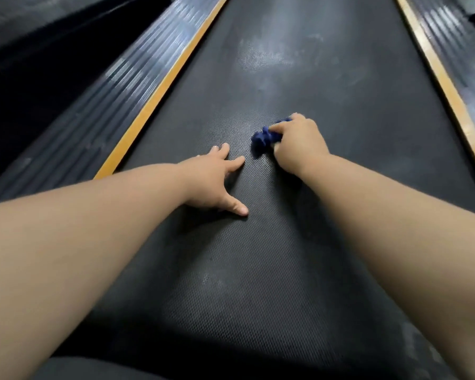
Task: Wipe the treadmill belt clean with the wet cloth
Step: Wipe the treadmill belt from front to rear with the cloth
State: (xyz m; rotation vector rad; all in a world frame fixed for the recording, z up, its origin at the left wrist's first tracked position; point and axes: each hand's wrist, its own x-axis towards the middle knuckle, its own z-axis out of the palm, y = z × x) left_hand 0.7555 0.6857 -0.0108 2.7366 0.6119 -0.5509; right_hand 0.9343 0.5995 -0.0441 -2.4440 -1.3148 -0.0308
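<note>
No readable text, labels or numbers anywhere.

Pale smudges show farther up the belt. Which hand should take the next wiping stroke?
Right. The right hand grips the blue cloth on the belt, nearer the pale smudges ahead. The left hand lies flat on the belt, fingers spread, holding nothing.

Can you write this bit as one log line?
left hand: flat on belt | right hand: grips blue cloth on belt | pale smears ahead

Dark floor (25, 100) lies left of a ribbed, orange-edged side rail (115, 91).
</note>
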